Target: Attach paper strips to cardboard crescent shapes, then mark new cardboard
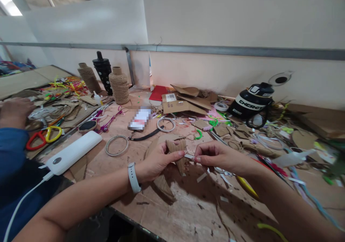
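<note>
My left hand (155,161), with a pale watch band at its wrist, is closed on a brown piece that looks wrapped in twine (176,148). Beside it, my right hand (215,155) pinches a narrow white strip (189,157). The strip's other end meets the brown piece near my left thumb. Below my left hand lies a curved brown cardboard piece (163,189), partly covered by the hand. Two tape rings, one nearer (116,145) and one farther (166,125), lie left of and beyond my hands.
A phone (140,118), twine cone (119,85) and black tumbler (103,75) stand or lie behind. At right are a black bottle (249,103), a glue bottle (293,158) and scraps. A white device (74,152), scissors (44,137) and another person's hand (16,112) are at left.
</note>
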The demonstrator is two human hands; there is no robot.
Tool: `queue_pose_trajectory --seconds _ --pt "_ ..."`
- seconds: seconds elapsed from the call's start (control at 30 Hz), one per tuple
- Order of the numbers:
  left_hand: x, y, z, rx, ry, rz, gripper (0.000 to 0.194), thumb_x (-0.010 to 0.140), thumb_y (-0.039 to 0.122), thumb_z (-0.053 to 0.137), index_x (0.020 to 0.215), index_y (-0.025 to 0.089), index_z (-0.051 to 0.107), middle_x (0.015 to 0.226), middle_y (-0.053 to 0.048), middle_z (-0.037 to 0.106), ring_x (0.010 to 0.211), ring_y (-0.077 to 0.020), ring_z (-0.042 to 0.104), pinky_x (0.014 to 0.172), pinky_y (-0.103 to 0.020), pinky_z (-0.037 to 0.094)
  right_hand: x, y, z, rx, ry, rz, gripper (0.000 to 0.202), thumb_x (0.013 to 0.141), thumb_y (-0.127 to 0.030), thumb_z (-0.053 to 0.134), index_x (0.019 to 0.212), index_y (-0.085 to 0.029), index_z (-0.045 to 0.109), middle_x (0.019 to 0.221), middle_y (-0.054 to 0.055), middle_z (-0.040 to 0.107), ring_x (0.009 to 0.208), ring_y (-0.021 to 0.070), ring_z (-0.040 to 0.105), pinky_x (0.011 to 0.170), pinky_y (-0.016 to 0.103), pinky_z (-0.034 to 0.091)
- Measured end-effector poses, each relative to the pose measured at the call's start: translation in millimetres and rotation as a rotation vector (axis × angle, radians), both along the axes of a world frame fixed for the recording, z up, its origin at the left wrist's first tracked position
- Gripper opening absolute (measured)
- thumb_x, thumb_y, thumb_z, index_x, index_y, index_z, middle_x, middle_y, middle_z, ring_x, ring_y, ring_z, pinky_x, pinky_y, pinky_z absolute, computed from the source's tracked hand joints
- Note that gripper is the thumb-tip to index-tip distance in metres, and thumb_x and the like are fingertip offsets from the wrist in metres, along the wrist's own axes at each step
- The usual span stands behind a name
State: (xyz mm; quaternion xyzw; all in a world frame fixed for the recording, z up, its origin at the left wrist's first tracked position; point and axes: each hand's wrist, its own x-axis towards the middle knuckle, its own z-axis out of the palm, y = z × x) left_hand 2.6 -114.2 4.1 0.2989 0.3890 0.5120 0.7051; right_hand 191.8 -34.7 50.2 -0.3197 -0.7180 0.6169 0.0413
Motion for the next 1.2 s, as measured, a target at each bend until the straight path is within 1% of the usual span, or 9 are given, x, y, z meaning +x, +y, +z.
queue_pose_trajectory --seconds 0.1,0.3,0.4,0.53,0.63,0.77,0.9,1.03,1.2 --pt "0 -1 -0.4 0.010 0.002 0.023 0.048 0.061 0.031 0.084 0.100 0.012 0.063 0.091 -0.006 0.070 0.074 -0.0139 0.066 0.070 -0.026 0.054 0 -1 -1.7 0.018 -0.010 0.001 0.040 0.074 -0.054 0.069 0.071 -0.015 0.061 0.058 -0.004 0.052 0.050 0.0065 0.043 0.045 0.021 0.031" --pt "0 -1 -2.0 0.021 0.014 0.041 0.046 0.062 0.031 0.084 0.097 0.012 0.062 0.087 -0.005 0.070 0.070 -0.0134 0.066 0.068 -0.026 0.054 -1 -1 0.1 0.028 -0.018 -0.002 0.042 0.073 -0.057 0.068 0.071 -0.016 0.060 0.057 -0.004 0.054 0.050 0.0070 0.045 0.046 0.021 0.033" --pt "0 -1 -2.6 0.020 0.029 0.072 0.046 0.061 0.032 0.084 0.097 0.012 0.063 0.088 -0.005 0.070 0.069 -0.0132 0.066 0.067 -0.025 0.054 1 -1 5.9 0.044 -0.027 -0.036 0.044 0.072 -0.059 0.068 0.069 -0.017 0.059 0.056 -0.004 0.053 0.050 0.0077 0.046 0.047 0.022 0.033" --pt "-1 0 -5.0 0.039 0.043 0.083 0.045 0.065 0.034 0.082 0.099 0.012 0.063 0.090 -0.006 0.070 0.072 -0.0140 0.067 0.067 -0.025 0.054 4 2 9.8 0.104 -0.015 -0.102 0.046 0.073 -0.062 0.065 0.074 -0.016 0.060 0.058 -0.003 0.054 0.052 0.0085 0.048 0.048 0.022 0.034" --pt "-1 1 -7.7 0.057 0.042 0.072 0.044 0.068 0.035 0.080 0.101 0.013 0.062 0.087 -0.005 0.070 0.071 -0.0146 0.067 0.066 -0.026 0.055 3 3 6.3 0.115 -0.025 -0.107 0.049 0.073 -0.065 0.063 0.077 -0.016 0.059 0.059 -0.003 0.054 0.053 0.0094 0.050 0.049 0.023 0.037" --pt "-1 0 -9.0 0.057 0.043 0.088 0.044 0.066 0.037 0.081 0.099 0.014 0.063 0.092 -0.004 0.070 0.072 -0.0138 0.066 0.064 -0.025 0.055 -3 1 -2.1 0.101 -0.030 -0.061 0.049 0.072 -0.066 0.063 0.077 -0.017 0.057 0.062 -0.003 0.053 0.055 0.0102 0.052 0.051 0.023 0.041" --pt "-2 -1 -7.1 0.063 0.046 0.087 0.043 0.064 0.039 0.081 0.094 0.014 0.063 0.089 -0.004 0.069 0.070 -0.0131 0.066 0.061 -0.023 0.054 -5 -1 -8.0 0.067 -0.009 -0.003 0.047 0.076 -0.064 0.062 0.075 -0.017 0.055 0.064 -0.003 0.055 0.055 0.0090 0.051 0.051 0.022 0.041" --pt "-1 -2 -4.8 0.052 0.048 0.089 0.044 0.064 0.038 0.082 0.096 0.015 0.063 0.091 -0.004 0.069 0.071 -0.0138 0.067 0.064 -0.025 0.055 -4 0 -11.2 0.030 0.007 -0.021 0.049 0.077 -0.066 0.059 0.072 -0.018 0.053 0.060 -0.003 0.056 0.050 0.0080 0.049 0.048 0.022 0.037" --pt "-1 -3 -4.8 0.055 0.046 0.083 0.043 0.066 0.036 0.081 0.100 0.014 0.063 0.094 -0.006 0.069 0.074 -0.0145 0.067 0.064 -0.024 0.055 -4 -1 -12.5 0.008 0.013 -0.036 0.049 0.078 -0.065 0.059 0.074 -0.017 0.055 0.060 -0.003 0.056 0.051 0.0083 0.050 0.049 0.022 0.037"
